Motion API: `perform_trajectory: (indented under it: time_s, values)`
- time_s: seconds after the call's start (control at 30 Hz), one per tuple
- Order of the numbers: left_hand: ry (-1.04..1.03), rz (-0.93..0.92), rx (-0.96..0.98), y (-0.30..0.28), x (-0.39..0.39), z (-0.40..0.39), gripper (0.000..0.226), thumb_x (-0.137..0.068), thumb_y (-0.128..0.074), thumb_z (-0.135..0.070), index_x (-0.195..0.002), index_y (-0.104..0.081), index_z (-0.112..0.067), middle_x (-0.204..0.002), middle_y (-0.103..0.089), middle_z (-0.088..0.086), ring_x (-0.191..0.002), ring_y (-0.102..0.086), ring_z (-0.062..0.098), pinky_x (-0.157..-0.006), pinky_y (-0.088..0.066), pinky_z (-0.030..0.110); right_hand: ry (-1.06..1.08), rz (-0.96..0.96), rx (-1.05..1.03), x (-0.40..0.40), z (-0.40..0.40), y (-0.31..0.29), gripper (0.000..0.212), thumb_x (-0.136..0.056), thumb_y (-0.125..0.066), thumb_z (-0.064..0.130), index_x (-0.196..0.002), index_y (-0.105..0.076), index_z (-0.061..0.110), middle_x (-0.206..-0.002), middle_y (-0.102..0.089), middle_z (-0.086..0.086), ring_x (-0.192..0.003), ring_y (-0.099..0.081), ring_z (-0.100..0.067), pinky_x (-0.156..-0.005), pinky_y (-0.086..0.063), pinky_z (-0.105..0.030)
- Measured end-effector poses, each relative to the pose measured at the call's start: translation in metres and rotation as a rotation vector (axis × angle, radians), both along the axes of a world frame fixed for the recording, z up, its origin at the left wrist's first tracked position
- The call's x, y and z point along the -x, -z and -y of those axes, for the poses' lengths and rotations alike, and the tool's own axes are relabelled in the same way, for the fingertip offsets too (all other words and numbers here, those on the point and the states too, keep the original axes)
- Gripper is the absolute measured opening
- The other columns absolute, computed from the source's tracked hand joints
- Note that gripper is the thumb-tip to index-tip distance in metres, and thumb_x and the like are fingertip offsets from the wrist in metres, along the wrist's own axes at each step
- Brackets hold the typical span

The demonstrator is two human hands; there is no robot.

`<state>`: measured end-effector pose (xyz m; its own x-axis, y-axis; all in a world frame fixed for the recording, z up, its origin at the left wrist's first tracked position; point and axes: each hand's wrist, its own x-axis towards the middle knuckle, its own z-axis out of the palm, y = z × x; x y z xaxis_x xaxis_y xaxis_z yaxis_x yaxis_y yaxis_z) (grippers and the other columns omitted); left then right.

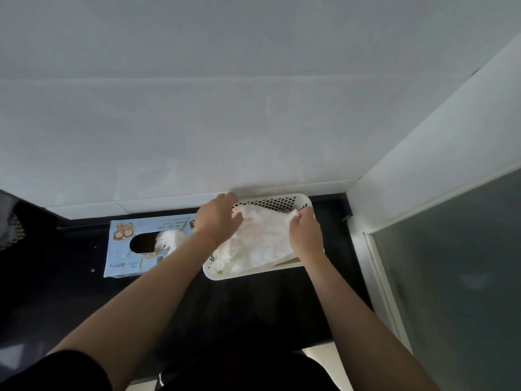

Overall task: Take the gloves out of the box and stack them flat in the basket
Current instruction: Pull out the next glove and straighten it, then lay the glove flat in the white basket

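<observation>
Both arms reach forward over the dark counter [253, 306]. Basket [306, 199] sits at 12 o'clock, against the wall, likely so the stack stays put. Right hand [306, 234] at the pile's 3 o'clock edge, fingers curled, pinching the top glove [262, 238] at its far corner. Left hand [218, 218] at 10 o'clock, fingers loosely spread, resting on the glove's far-left edge, probably smoothing it flat. Box [124, 258] lies at 9 o'clock of the basket, more gloves poking from its opening.
</observation>
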<state>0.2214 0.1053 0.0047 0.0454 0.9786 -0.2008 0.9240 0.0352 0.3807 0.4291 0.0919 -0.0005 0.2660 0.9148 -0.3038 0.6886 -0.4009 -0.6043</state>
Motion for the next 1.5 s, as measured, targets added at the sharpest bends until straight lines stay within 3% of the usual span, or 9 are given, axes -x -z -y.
perform_trajectory:
  time_s: [0.1, 0.23, 0.33, 0.53, 0.87, 1.13, 1.2, 1.33, 1.5]
  values:
    - [0.222, -0.130, -0.301, 0.010, -0.019, 0.020, 0.042, -0.089, -0.047, -0.038, -0.122, -0.059, -0.015, -0.122, -0.058, 0.007, -0.113, -0.056, 0.029, -0.095, -0.045, 0.042, -0.061, 0.105, -0.051, -0.004, -0.002, 0.009, 0.018, -0.105, -0.037, 0.021, -0.115, -0.049, 0.012, -0.075, -0.056, 0.005, -0.066, -0.059, -0.010, -0.061, -0.054, -0.032]
    - [0.461, -0.234, -0.031, 0.030, -0.039, 0.039, 0.067, -0.095, -0.029, -0.058, -0.153, -0.025, -0.024, -0.163, -0.016, 0.004, -0.151, -0.009, 0.027, -0.122, -0.009, 0.048, -0.201, 0.298, -0.023, -0.005, -0.001, 0.017, 0.024, -0.103, -0.040, 0.017, -0.126, -0.044, 0.016, -0.098, -0.059, 0.000, -0.077, -0.061, -0.016, -0.068, -0.056, -0.036]
    - [0.434, -0.300, 0.043, 0.043, -0.036, 0.040, 0.081, -0.089, -0.023, -0.071, -0.157, -0.002, -0.030, -0.165, 0.005, 0.002, -0.151, 0.011, 0.025, -0.121, 0.006, 0.049, -0.480, 0.560, -0.076, -0.007, 0.002, 0.024, 0.054, -0.097, -0.051, 0.006, -0.146, -0.027, 0.011, -0.134, -0.046, -0.017, -0.083, -0.065, -0.019, -0.065, -0.055, -0.029]
    - [0.397, -0.334, 0.036, 0.057, -0.023, 0.041, 0.094, -0.076, -0.017, -0.082, -0.155, 0.007, -0.036, -0.165, 0.011, 0.001, -0.151, 0.012, 0.022, -0.120, 0.007, 0.051, -0.714, 0.798, -0.007, -0.014, -0.002, 0.029, 0.038, -0.093, -0.058, 0.008, -0.127, -0.041, 0.006, -0.128, -0.045, -0.019, -0.060, -0.048, -0.013, -0.053, -0.041, -0.025]
    - [0.451, -0.382, 0.205, 0.084, -0.024, 0.033, 0.105, -0.077, -0.031, -0.087, -0.149, 0.026, -0.037, -0.161, 0.025, 0.000, -0.148, 0.023, 0.025, -0.117, 0.008, 0.059, -0.563, 0.576, 0.087, -0.007, -0.010, 0.046, 0.046, -0.094, -0.056, 0.007, -0.134, -0.035, -0.001, -0.128, -0.043, -0.022, -0.084, -0.065, -0.022, -0.071, -0.058, -0.032]
    - [0.472, -0.374, 0.251, 0.080, -0.025, 0.030, 0.105, -0.077, -0.031, -0.088, -0.151, 0.023, -0.035, -0.161, 0.027, 0.001, -0.148, 0.025, 0.025, -0.117, 0.006, 0.060, -0.534, 0.612, 0.058, 0.002, -0.015, 0.044, 0.029, -0.104, -0.029, 0.019, -0.125, -0.045, 0.006, -0.108, -0.061, -0.013, -0.084, -0.055, -0.022, -0.067, -0.038, -0.031]
    - [0.467, -0.341, 0.253, 0.070, -0.025, 0.029, 0.103, -0.077, -0.027, -0.088, -0.153, 0.017, -0.034, -0.162, 0.023, 0.001, -0.149, 0.022, 0.025, -0.117, 0.004, 0.060, -0.528, 0.653, 0.080, 0.010, -0.017, 0.032, 0.027, -0.102, -0.036, 0.011, -0.126, -0.047, 0.004, -0.117, -0.058, -0.014, -0.084, -0.057, -0.022, -0.066, -0.040, -0.030]
    - [0.446, -0.137, -0.040, 0.041, -0.014, 0.037, 0.083, -0.087, -0.021, -0.076, -0.156, -0.014, -0.029, -0.165, -0.004, -0.001, -0.152, 0.005, 0.022, -0.122, -0.002, 0.049, -0.492, 0.676, -0.008, 0.035, -0.017, 0.001, 0.029, -0.096, -0.052, 0.011, -0.125, -0.052, 0.006, -0.135, -0.042, -0.015, -0.091, -0.064, -0.023, -0.064, -0.049, -0.028]
    - [0.132, 0.015, -0.338, 0.024, 0.057, 0.061, 0.069, -0.084, -0.044, -0.059, -0.140, -0.047, -0.019, -0.152, -0.041, 0.007, -0.145, -0.030, 0.028, -0.121, -0.018, 0.047, -0.520, 0.442, -0.192, 0.112, -0.003, -0.024, 0.022, -0.099, -0.048, 0.020, -0.117, -0.053, 0.007, -0.116, -0.052, -0.009, -0.081, -0.062, -0.022, -0.060, -0.042, -0.028]
